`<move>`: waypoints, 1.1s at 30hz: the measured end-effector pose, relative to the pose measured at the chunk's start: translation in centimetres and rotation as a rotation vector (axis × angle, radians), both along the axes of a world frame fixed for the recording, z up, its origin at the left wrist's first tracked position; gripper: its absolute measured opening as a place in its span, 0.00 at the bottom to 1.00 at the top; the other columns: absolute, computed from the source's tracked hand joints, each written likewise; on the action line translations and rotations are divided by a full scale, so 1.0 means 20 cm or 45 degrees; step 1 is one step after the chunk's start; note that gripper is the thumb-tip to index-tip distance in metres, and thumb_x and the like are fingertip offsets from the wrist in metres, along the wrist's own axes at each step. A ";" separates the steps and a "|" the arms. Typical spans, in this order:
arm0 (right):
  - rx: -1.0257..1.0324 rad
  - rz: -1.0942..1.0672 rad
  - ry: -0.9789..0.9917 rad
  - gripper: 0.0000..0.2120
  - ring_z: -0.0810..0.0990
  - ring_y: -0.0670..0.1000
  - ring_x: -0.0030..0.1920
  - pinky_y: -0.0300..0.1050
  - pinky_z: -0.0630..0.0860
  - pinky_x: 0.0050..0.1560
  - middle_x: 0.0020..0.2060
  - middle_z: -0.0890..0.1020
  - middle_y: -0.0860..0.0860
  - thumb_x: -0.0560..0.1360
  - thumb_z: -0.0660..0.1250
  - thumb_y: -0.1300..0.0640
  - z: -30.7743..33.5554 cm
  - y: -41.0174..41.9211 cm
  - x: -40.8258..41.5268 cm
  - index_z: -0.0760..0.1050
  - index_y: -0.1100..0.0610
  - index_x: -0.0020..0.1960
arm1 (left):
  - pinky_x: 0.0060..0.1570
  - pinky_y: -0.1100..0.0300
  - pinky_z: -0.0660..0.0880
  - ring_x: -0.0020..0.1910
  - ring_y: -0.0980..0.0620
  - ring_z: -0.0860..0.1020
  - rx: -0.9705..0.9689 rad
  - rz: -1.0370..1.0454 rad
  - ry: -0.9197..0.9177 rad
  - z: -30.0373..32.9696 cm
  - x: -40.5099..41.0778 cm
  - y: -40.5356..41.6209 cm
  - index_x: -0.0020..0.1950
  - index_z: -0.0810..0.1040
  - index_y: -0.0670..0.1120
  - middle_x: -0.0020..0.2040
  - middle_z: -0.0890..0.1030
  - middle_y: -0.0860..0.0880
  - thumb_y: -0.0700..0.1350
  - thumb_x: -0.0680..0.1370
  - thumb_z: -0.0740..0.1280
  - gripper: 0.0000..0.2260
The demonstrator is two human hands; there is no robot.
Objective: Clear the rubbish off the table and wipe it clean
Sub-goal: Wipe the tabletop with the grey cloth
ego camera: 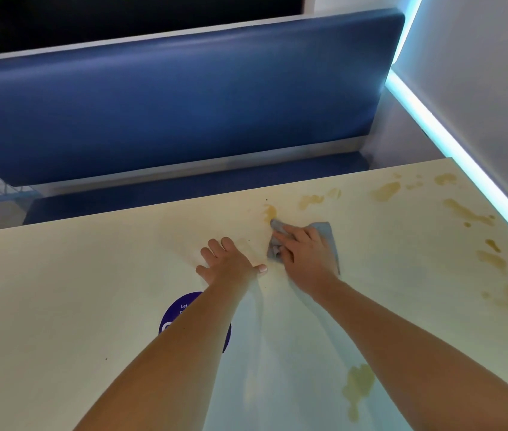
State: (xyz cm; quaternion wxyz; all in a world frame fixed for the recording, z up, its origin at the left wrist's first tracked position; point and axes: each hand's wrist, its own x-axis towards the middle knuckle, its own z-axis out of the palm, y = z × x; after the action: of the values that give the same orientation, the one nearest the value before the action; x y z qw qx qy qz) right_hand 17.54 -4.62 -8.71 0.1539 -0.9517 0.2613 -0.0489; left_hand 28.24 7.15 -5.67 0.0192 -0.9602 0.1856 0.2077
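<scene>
The right hand (304,253) presses flat on a grey-blue cloth (324,236), fingers fairly straight and lying over it, the cloth bunched at its far-left corner. It sits near the middle of the pale cream surface (75,290), towards the far edge, and its bunched corner touches a yellowish-brown stain (270,212). The left hand (226,264) lies just beside it, palm down on the bare surface, fingers spread and holding nothing; its thumb points towards the right wrist.

More brownish stains spread over the right part of the surface: a chain of blotches (385,191) along the far edge, streaks (467,211) near the right edge, and a larger patch (358,384) close by the right forearm. A round purple sticker (178,315) with white lettering shows partly under the left forearm.

Behind the surface stands a blue padded bench (184,104), and a glowing cyan light strip (452,141) runs along the wall on the right
</scene>
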 end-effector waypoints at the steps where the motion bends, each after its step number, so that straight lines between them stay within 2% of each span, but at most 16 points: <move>1: -0.005 0.077 -0.047 0.21 0.67 0.49 0.64 0.46 0.60 0.65 0.68 0.71 0.41 0.81 0.53 0.50 0.00 0.04 -0.04 0.66 0.41 0.73 | 0.63 0.48 0.65 0.67 0.44 0.60 0.018 -0.020 -0.012 0.01 0.01 0.00 0.73 0.54 0.44 0.68 0.60 0.44 0.72 0.68 0.66 0.46; 4: -0.063 0.197 -0.041 0.22 0.71 0.50 0.60 0.47 0.62 0.64 0.64 0.74 0.42 0.79 0.51 0.45 -0.03 0.00 -0.10 0.71 0.41 0.70 | 0.70 0.45 0.59 0.73 0.43 0.54 -0.007 -0.097 -0.019 0.01 0.05 -0.01 0.75 0.51 0.47 0.72 0.55 0.44 0.72 0.65 0.69 0.50; 6: -0.129 0.107 0.061 0.24 0.68 0.52 0.63 0.50 0.61 0.65 0.67 0.71 0.45 0.80 0.49 0.43 -0.03 -0.08 -0.04 0.64 0.43 0.75 | 0.74 0.42 0.53 0.77 0.41 0.45 -0.048 -0.085 0.053 0.01 0.08 -0.01 0.77 0.44 0.49 0.76 0.47 0.45 0.70 0.63 0.72 0.56; 8: -0.183 -0.014 0.136 0.25 0.64 0.53 0.69 0.51 0.58 0.69 0.72 0.65 0.48 0.82 0.46 0.43 -0.02 -0.15 0.04 0.58 0.47 0.77 | 0.74 0.41 0.51 0.77 0.41 0.42 -0.078 -0.051 0.114 0.00 0.11 0.00 0.78 0.41 0.51 0.78 0.43 0.48 0.70 0.61 0.74 0.59; 11: -0.127 0.036 0.161 0.25 0.53 0.54 0.76 0.51 0.47 0.77 0.77 0.56 0.51 0.84 0.46 0.50 -0.04 -0.22 0.18 0.49 0.53 0.80 | 0.74 0.42 0.52 0.78 0.43 0.44 -0.137 -0.030 0.105 -0.01 0.12 0.01 0.79 0.43 0.52 0.78 0.45 0.50 0.70 0.60 0.75 0.59; 14: 0.078 0.080 0.103 0.26 0.49 0.53 0.78 0.49 0.44 0.78 0.78 0.53 0.52 0.84 0.48 0.57 -0.06 -0.26 0.32 0.44 0.56 0.80 | 0.75 0.43 0.52 0.78 0.45 0.44 -0.170 -0.038 0.074 -0.02 0.13 0.02 0.79 0.45 0.53 0.78 0.46 0.51 0.70 0.60 0.75 0.59; 17: 0.099 0.166 0.040 0.26 0.49 0.51 0.78 0.48 0.44 0.77 0.79 0.52 0.50 0.84 0.48 0.58 -0.08 -0.23 0.38 0.46 0.54 0.80 | 0.74 0.44 0.55 0.77 0.45 0.48 -0.196 -0.034 0.048 -0.03 0.14 0.02 0.78 0.48 0.53 0.77 0.49 0.51 0.70 0.58 0.75 0.58; 21: 0.029 0.501 0.015 0.24 0.50 0.49 0.78 0.47 0.44 0.76 0.79 0.53 0.47 0.84 0.50 0.58 -0.08 -0.16 0.28 0.50 0.52 0.79 | 0.72 0.43 0.59 0.75 0.45 0.52 -0.208 -0.020 0.043 -0.05 0.15 0.02 0.77 0.50 0.53 0.75 0.53 0.51 0.71 0.55 0.76 0.59; 24: 0.073 0.395 -0.021 0.26 0.51 0.48 0.78 0.44 0.43 0.75 0.78 0.55 0.46 0.83 0.51 0.62 -0.08 -0.25 0.28 0.52 0.51 0.79 | 0.72 0.43 0.60 0.75 0.45 0.52 -0.195 -0.022 0.040 -0.04 0.15 0.01 0.77 0.50 0.53 0.75 0.53 0.50 0.70 0.56 0.77 0.59; 28: 0.055 0.127 0.031 0.32 0.48 0.49 0.78 0.48 0.44 0.77 0.79 0.49 0.45 0.81 0.53 0.65 -0.06 -0.23 0.43 0.45 0.51 0.80 | 0.71 0.44 0.61 0.74 0.45 0.52 -0.191 0.006 0.047 -0.03 0.15 0.00 0.77 0.51 0.53 0.74 0.53 0.51 0.69 0.55 0.77 0.59; 30: 0.119 0.204 0.009 0.31 0.49 0.50 0.78 0.49 0.45 0.76 0.79 0.53 0.47 0.80 0.53 0.65 -0.05 -0.14 0.44 0.49 0.51 0.80 | 0.71 0.45 0.61 0.74 0.46 0.53 -0.199 0.023 0.038 -0.04 0.15 0.01 0.77 0.51 0.54 0.74 0.54 0.51 0.70 0.54 0.77 0.59; 33: 0.181 0.491 -0.055 0.28 0.52 0.47 0.78 0.45 0.43 0.75 0.77 0.59 0.45 0.80 0.53 0.65 -0.07 -0.09 0.34 0.57 0.48 0.78 | 0.73 0.45 0.58 0.75 0.46 0.50 -0.218 0.005 0.031 -0.04 0.14 0.02 0.77 0.49 0.55 0.76 0.51 0.51 0.70 0.55 0.76 0.59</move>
State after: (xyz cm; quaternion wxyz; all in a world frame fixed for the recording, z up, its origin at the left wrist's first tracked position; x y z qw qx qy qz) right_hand 24.30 -6.45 -10.11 0.2327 -0.9695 0.0735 -0.0205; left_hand 31.02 7.58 -6.54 -0.0655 -0.9561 0.2011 0.2027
